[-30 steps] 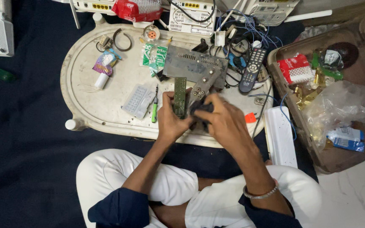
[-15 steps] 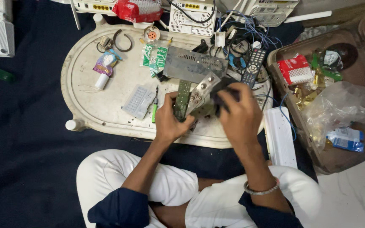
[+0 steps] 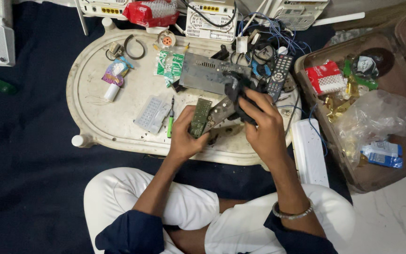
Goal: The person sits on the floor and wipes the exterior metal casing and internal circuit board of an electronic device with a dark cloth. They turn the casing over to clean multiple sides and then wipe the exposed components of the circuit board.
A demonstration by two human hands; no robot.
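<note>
Since earlier: right hand (image 3: 265,124) raised, now clenched around black cloth (image 3: 237,91); left hand (image 3: 184,136) unmoved, closed on green circuit board (image 3: 199,116); both over white tray (image 3: 95,117).

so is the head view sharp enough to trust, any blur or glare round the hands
Head view: even, soft light with no hard glare; the left hand and its green circuit board look crisp; the right hand is slightly soft at the fingertips around a dark part; the white tray rim is in focus.
</note>
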